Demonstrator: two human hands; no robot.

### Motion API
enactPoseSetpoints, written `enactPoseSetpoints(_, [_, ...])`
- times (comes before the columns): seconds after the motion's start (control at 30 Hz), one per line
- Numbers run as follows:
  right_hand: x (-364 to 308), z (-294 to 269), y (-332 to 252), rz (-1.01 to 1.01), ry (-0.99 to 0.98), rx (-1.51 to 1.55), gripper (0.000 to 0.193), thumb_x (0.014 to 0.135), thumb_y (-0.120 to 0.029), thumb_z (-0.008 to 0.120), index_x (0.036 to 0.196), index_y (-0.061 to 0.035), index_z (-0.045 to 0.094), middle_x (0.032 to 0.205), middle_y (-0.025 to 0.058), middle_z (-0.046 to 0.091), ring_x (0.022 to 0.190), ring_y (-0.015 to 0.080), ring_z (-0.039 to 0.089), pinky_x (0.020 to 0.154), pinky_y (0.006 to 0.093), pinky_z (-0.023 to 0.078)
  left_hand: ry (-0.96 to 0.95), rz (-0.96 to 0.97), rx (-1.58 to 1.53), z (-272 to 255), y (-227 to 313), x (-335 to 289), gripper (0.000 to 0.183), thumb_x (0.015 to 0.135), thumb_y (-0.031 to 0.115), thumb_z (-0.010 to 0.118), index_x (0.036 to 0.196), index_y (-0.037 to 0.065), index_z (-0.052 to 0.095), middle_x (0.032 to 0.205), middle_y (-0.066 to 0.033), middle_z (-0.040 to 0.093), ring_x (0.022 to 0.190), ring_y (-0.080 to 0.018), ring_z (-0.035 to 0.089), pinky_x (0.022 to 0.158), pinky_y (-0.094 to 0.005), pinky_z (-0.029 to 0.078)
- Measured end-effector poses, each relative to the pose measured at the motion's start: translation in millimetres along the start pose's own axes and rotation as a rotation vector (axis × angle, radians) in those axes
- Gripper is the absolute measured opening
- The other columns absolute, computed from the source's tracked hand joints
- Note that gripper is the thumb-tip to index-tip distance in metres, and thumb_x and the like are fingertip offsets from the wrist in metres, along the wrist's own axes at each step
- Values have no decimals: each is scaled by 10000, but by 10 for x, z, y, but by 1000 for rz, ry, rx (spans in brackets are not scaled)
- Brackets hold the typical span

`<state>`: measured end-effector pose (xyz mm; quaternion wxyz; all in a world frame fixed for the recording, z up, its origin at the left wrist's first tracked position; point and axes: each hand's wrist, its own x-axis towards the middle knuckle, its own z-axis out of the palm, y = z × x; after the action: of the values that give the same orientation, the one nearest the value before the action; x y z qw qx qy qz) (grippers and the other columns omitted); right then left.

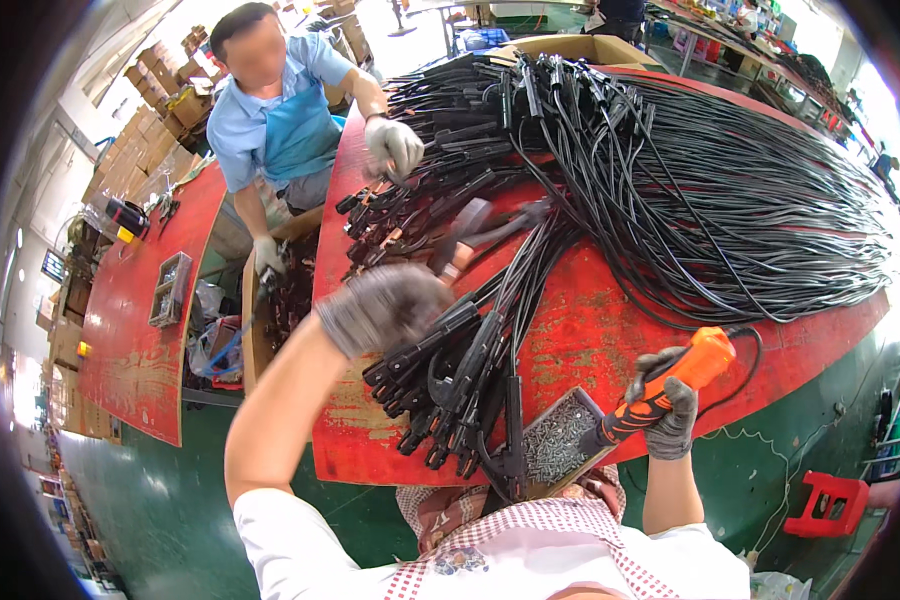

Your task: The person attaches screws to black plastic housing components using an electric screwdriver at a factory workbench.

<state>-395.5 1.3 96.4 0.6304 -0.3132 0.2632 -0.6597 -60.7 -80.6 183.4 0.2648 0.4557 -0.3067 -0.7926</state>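
Observation:
My gloved right hand (673, 420) is wrapped round an orange-and-black power screwdriver (708, 358). Its dark nose points down-left over a tray of small screws (560, 440) at the table's near edge. My gloved left hand (390, 305), smeared by motion, is reaching across the table. At its fingertips is a blurred black cable clamp (467, 222) with a copper-coloured end, which it seems to grip. Just right of and below that hand lies a bundle of black clamp handles (455, 385) with cables attached, reaching over the near edge.
A large heap of black cables (730, 200) covers the right and far table. Across the left side stands a co-worker in gloves (280, 110), by an open carton (295, 280). A second red table (130, 330) bears a grey tray (170, 290). A red stool (827, 505) stands right.

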Motion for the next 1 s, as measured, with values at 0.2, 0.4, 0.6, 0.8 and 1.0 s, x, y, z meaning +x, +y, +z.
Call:
enactPoseSetpoints(0.2, [120,62,115,381,-113,97,399,645,-201,627,957,-20,455,972,196,524,631,231,585,514,322,494,121,203,692,913,-1101,378,350,693,220,629,933,13,482,719,-58,521,649,-118,493,599,-259,415])
enactPoseSetpoints(0.4, [147,-13,259,384,-204,109,447,620,-230,639,976,-20,466,918,110,540,751,206,571,650,321,492,-258,128,287,1034,-1128,549,391,765,284,594,1022,13,480,792,-44,539,733,-96,506,632,-231,422])
enactPoseSetpoints(0.6, [73,-36,102,202,-241,198,375,727,-252,573,995,-30,434,928,168,508,560,196,537,449,292,482,203,-14,-839,692,-680,2063,437,799,455,469,541,166,267,473,33,198,393,-95,204,375,-240,201])
enactPoseSetpoints(0.8, [129,-43,175,247,-250,370,337,718,-202,589,967,-23,450,926,186,511,569,245,571,432,320,492,16,226,-1152,520,-729,2854,320,866,267,355,711,65,549,633,-115,554,558,-242,554,537,-398,510])
enactPoseSetpoints(1.0, [152,-37,121,257,-239,363,335,725,-196,584,977,-17,453,942,183,509,572,239,575,440,321,502,-136,162,-1138,689,-736,2552,215,761,252,573,622,92,536,558,-61,555,515,-190,554,452,-314,463])
